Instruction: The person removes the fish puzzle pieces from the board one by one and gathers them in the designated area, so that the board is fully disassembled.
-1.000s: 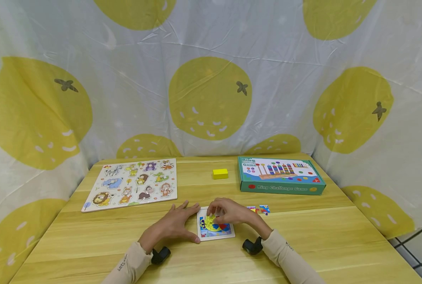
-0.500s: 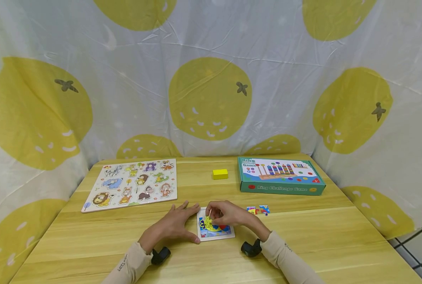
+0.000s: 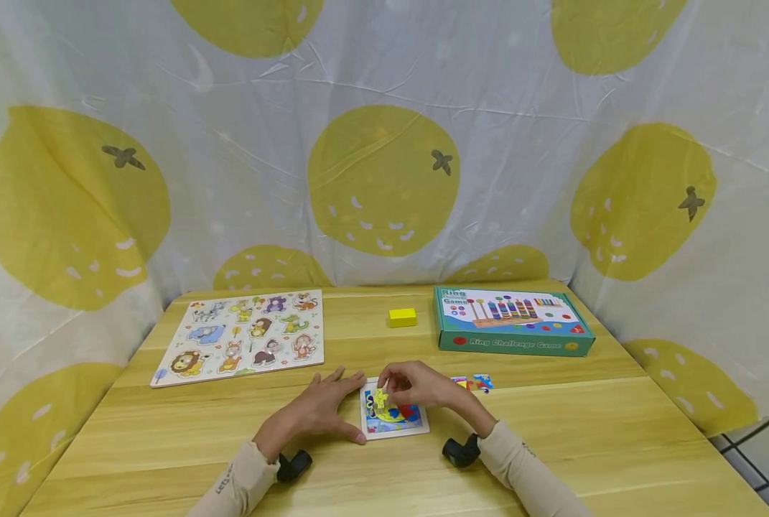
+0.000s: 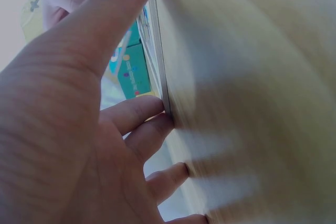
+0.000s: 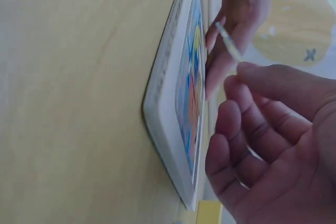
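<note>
A small square jigsaw puzzle board [image 3: 393, 434] with a pale frame and a blue, yellow and red picture lies on the table in front of the person. The right hand [image 3: 418, 385] is above it, pinching a yellow puzzle piece [image 3: 380, 399] between thumb and fingertips. In the right wrist view this puzzle piece [image 5: 230, 43] is seen edge-on, tilted and raised off the board. Spread at the board's left side, the left hand [image 3: 317, 409] rests with thumb and fingertips on the table. In the left wrist view its fingertips touch the board's edge [image 4: 160, 61].
Loose puzzle pieces [image 3: 483, 382] lie just right of the board, partly behind the right hand. A large animal puzzle board [image 3: 245, 337] lies at the left. Farther back are a yellow block [image 3: 402, 317] and a green Ring Challenge Game box [image 3: 515, 321].
The right hand has shifted slightly and turned the yellow piece, which now stands more upright over the board's left part. The left hand has stayed in place.
</note>
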`<state>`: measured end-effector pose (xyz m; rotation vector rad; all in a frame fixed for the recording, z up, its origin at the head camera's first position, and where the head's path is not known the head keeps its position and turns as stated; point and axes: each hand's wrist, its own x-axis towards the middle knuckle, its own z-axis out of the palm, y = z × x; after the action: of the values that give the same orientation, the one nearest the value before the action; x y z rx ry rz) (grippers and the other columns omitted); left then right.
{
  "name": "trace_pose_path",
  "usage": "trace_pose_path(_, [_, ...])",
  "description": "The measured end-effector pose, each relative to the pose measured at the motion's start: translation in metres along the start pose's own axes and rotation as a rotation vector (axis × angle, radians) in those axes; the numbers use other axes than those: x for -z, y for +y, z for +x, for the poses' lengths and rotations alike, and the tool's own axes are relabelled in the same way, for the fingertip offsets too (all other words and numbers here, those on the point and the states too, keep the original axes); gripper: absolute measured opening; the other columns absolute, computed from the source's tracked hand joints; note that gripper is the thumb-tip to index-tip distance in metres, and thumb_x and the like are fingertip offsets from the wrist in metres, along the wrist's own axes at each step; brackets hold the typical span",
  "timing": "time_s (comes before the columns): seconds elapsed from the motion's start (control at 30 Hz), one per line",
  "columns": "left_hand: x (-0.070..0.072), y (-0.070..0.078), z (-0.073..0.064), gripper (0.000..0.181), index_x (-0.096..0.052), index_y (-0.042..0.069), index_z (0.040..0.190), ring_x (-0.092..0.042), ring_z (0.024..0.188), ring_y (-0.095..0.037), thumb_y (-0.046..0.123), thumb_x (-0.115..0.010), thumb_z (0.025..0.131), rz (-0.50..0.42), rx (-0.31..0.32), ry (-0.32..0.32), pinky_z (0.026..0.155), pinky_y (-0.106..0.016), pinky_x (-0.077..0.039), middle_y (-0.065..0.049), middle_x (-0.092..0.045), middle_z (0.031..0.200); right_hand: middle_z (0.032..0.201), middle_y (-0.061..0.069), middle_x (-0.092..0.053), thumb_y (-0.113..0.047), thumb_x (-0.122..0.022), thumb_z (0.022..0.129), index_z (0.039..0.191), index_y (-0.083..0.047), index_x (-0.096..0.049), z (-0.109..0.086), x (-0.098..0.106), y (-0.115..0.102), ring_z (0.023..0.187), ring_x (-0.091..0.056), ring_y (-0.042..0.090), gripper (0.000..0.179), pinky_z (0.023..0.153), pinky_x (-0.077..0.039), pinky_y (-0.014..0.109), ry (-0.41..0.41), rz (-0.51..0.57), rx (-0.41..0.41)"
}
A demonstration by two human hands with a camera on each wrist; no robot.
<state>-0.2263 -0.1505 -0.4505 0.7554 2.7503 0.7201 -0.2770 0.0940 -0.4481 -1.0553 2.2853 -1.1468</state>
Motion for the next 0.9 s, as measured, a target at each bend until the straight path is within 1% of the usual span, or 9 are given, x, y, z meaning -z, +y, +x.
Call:
trace_pose_path(0.13, [-0.001,0.001,0.001,0.101,-0.04,0.011,0.147,-0.018,0.143,-0.041,0.062,-0.076,0.067,0.003,0.003,-0.008,0.109,-0.069,-0.009,-0.006,-0.036,0.153,0.079,-0.002,-0.061,-0.01,-0.065,0.091,0.106,-0.008,-0.063,-0.01,0.009,0.004,0.07,-0.053,0.007,0.016,0.069,-0.048,0.019,0.023,0.025,0.002])
trace_pose_path(0.23, [-0.002,0.001,0.001,0.101,-0.04,0.011,0.147,-0.018,0.143,-0.041,0.061,-0.077,0.067,0.007,0.008,-0.009,0.109,-0.069,-0.009,-0.006,-0.036,0.153,0.081,0.001,-0.062,-0.012,-0.064,0.092,0.108,-0.007,-0.063,-0.021,0.02,0.008,0.068,-0.054,0.009,0.017,0.064,-0.046,0.019,0.051,0.041,-0.009])
trace_pose_path(0.37, [-0.001,0.0,0.0,0.101,-0.041,0.012,0.147,-0.018,0.144,-0.041,0.06,-0.078,0.067,0.005,0.011,-0.002,0.109,-0.069,-0.008,-0.006,-0.036,0.153,0.083,0.009,-0.064,-0.01,-0.063,0.093,0.109,-0.004,-0.063,-0.038,0.035,0.016,0.069,-0.057,0.02,0.018,0.059,-0.047,0.021,0.086,0.065,-0.006])
trace_pose_path(0.47, [-0.001,0.0,0.0,0.101,-0.04,0.012,0.147,-0.017,0.144,-0.041,0.06,-0.078,0.067,0.002,0.009,-0.001,0.109,-0.069,-0.008,-0.006,-0.036,0.153,0.085,0.012,-0.066,-0.01,-0.063,0.093,0.11,-0.003,-0.063,-0.051,0.045,0.021,0.072,-0.06,0.027,0.019,0.061,-0.048,0.021,0.106,0.07,-0.011])
trace_pose_path(0.53, [0.0,0.0,0.0,0.101,-0.04,0.012,0.147,-0.017,0.144,-0.041,0.06,-0.078,0.067,0.002,0.007,-0.002,0.109,-0.069,-0.008,-0.006,-0.035,0.153,0.085,0.013,-0.066,-0.01,-0.063,0.093,0.11,-0.003,-0.063,-0.059,0.05,0.025,0.075,-0.061,0.029,0.019,0.061,-0.048,0.021,0.115,0.073,-0.016])
trace_pose_path(0.63, [0.0,-0.001,0.0,0.101,-0.039,0.012,0.147,-0.017,0.144,-0.041,0.06,-0.078,0.067,0.004,0.008,-0.003,0.109,-0.069,-0.008,-0.006,-0.035,0.153,0.086,0.013,-0.066,-0.01,-0.063,0.093,0.11,-0.003,-0.063,-0.07,0.055,0.03,0.074,-0.061,0.024,0.019,0.062,-0.047,0.021,0.123,0.069,-0.02])
trace_pose_path(0.77, [0.001,0.0,0.0,0.101,-0.039,0.012,0.147,-0.017,0.144,-0.041,0.059,-0.078,0.067,0.006,0.01,-0.005,0.109,-0.069,-0.007,-0.005,-0.035,0.153,0.085,0.013,-0.066,-0.01,-0.062,0.093,0.109,-0.002,-0.064,-0.082,0.055,0.035,0.073,-0.059,0.016,0.018,0.061,-0.046,0.021,0.121,0.067,-0.025])
trace_pose_path(0.83, [0.001,0.0,0.0,0.101,-0.04,0.012,0.147,-0.017,0.144,-0.041,0.059,-0.078,0.067,0.005,0.011,-0.007,0.109,-0.069,-0.007,-0.006,-0.035,0.153,0.085,0.012,-0.066,-0.01,-0.063,0.093,0.108,-0.003,-0.065,-0.086,0.054,0.037,0.072,-0.058,0.013,0.017,0.061,-0.046,0.02,0.117,0.062,-0.04])
trace_pose_path(0.9, [0.001,0.001,0.0,0.101,-0.04,0.012,0.147,-0.017,0.144,-0.041,0.059,-0.078,0.067,0.003,0.01,-0.008,0.109,-0.069,-0.007,-0.006,-0.035,0.153,0.084,0.011,-0.066,-0.01,-0.063,0.092,0.108,-0.004,-0.065,-0.089,0.052,0.038,0.072,-0.058,0.014,0.017,0.061,-0.046,0.02,0.105,0.058,-0.052])
